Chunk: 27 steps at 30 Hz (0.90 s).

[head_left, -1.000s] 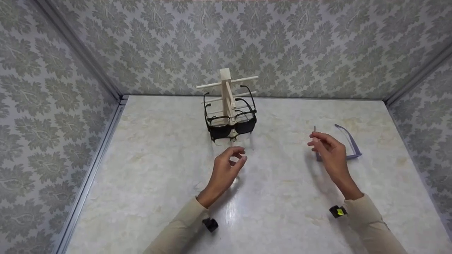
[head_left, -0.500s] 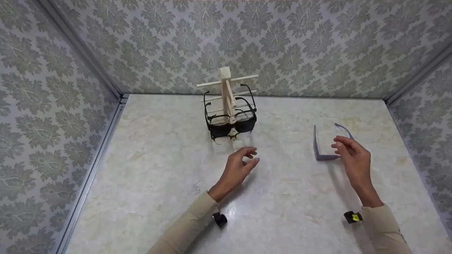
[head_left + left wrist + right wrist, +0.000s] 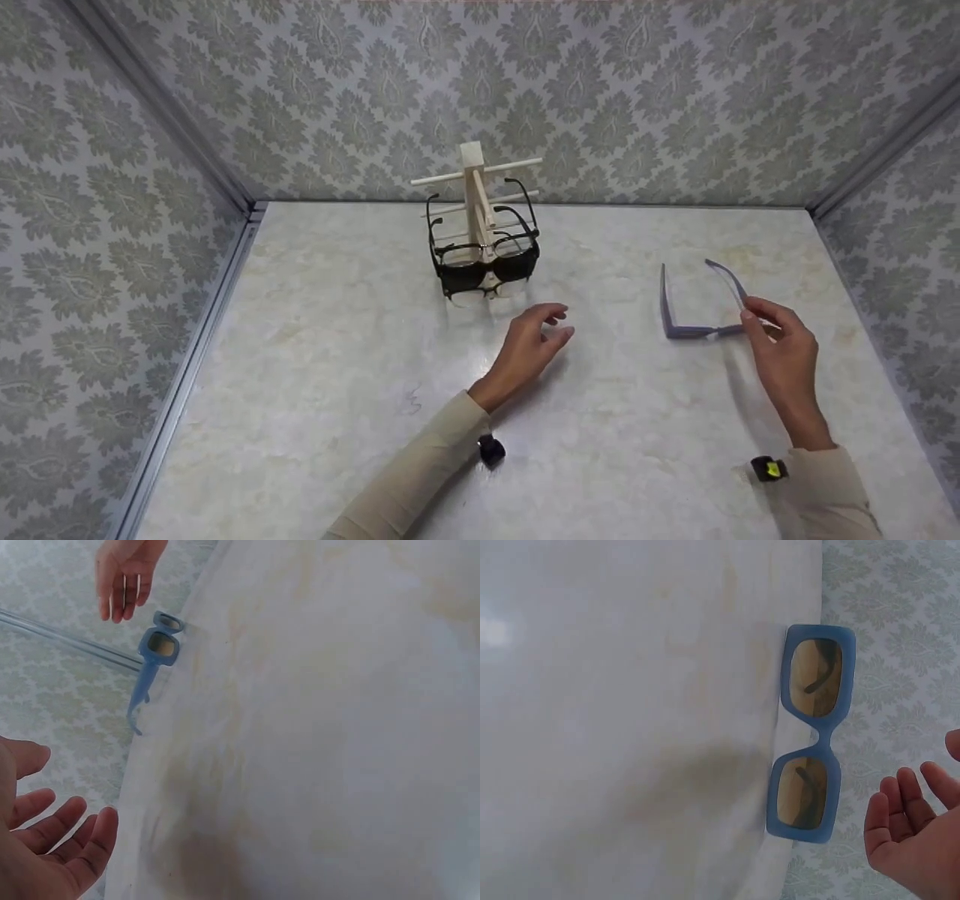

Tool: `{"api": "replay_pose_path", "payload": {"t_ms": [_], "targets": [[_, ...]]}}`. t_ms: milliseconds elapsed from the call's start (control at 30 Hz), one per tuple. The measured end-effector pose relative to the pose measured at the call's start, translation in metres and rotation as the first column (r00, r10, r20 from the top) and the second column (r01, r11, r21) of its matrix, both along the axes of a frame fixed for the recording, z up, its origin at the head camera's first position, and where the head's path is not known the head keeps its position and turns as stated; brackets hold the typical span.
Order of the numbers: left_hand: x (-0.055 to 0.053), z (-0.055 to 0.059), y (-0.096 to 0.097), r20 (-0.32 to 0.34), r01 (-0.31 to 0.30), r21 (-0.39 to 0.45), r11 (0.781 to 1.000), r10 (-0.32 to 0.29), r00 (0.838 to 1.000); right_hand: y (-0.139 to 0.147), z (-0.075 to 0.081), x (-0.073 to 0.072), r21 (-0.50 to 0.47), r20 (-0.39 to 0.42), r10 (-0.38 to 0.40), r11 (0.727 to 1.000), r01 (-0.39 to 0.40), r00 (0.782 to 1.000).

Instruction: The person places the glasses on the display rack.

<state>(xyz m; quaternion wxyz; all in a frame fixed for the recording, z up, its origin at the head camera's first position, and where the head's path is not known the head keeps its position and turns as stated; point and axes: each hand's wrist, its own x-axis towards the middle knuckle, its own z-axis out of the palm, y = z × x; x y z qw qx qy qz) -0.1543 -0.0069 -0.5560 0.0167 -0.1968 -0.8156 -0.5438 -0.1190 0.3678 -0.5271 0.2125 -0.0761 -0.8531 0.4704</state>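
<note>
Blue-framed sunglasses (image 3: 690, 331) with brownish lenses stand on the table at the right, temples unfolded and pointing away. My right hand (image 3: 787, 352) hovers by their right end with loosely bent fingers; in the head view its fingertips overlap the right temple. In the right wrist view, a gap shows between the fingers (image 3: 900, 802) and the sunglasses (image 3: 831, 736). My left hand (image 3: 525, 352) hangs over the middle of the table, fingers relaxed, holding nothing. Behind it is a wooden eyewear stand (image 3: 472, 184) bearing black-framed glasses (image 3: 459, 256) and dark sunglasses (image 3: 465, 277).
Another pair of glasses (image 3: 469, 298) with clear lenses hangs lowest on the stand. The stand's top peg (image 3: 514, 164) carries nothing. Patterned walls (image 3: 480, 90) enclose the marbled table (image 3: 337, 315) at the back and sides.
My right hand has moved right across the blue sunglasses to their right end, uncovering their left side. My left hand has shifted right, away from the stand. The eyewear stays put.
</note>
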Motion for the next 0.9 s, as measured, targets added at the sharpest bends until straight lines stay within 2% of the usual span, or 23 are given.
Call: {"api": "replay_pose_path", "payload": {"t_ms": [267, 300, 333, 367, 467, 567, 667, 767, 900], "targets": [[-0.012, -0.008, 0.010, -0.041, 0.007, -0.065, 0.998, -0.010, 0.999, 0.017, -0.007, 0.005, 0.013, 0.026, -0.023, 1.000, 0.022, 0.999], [-0.017, -0.016, 0.013, -0.071, 0.003, -0.079, 0.997, -0.009, 0.997, 0.019, -0.007, 0.005, 0.010, 0.037, -0.029, 1.000, 0.029, 0.999], [-0.019, -0.018, 0.015, -0.091, 0.006, -0.084, 0.996, -0.014, 0.996, 0.021, -0.008, 0.006, 0.011, 0.050, -0.040, 0.999, 0.040, 0.998], [-0.023, -0.025, 0.019, -0.117, 0.003, -0.098, 0.995, -0.015, 0.993, 0.024, -0.008, 0.006, 0.006, 0.065, -0.049, 0.999, 0.049, 0.997], [-0.030, -0.034, 0.028, -0.175, 0.000, -0.136, 0.991, -0.024, 0.984, 0.028, -0.010, 0.006, 0.006, 0.116, -0.071, 0.997, 0.071, 0.991], [-0.032, -0.030, 0.037, -0.188, 0.008, -0.163, 0.987, -0.039, 0.981, 0.031, -0.012, 0.006, 0.006, 0.156, -0.079, 0.997, 0.080, 0.985], [-0.030, -0.017, 0.045, -0.182, 0.024, -0.191, 0.981, -0.060, 0.982, 0.034, -0.016, 0.004, 0.003, 0.181, -0.075, 0.997, 0.076, 0.981], [-0.029, -0.014, 0.053, -0.168, 0.032, -0.242, 0.970, -0.075, 0.983, 0.035, -0.020, 0.003, 0.002, 0.197, -0.065, 0.998, 0.066, 0.978], [-0.030, -0.015, 0.064, -0.138, 0.032, -0.309, 0.951, -0.078, 0.987, 0.034, -0.023, 0.003, 0.028, 0.221, -0.066, 0.998, 0.061, 0.973]]}}
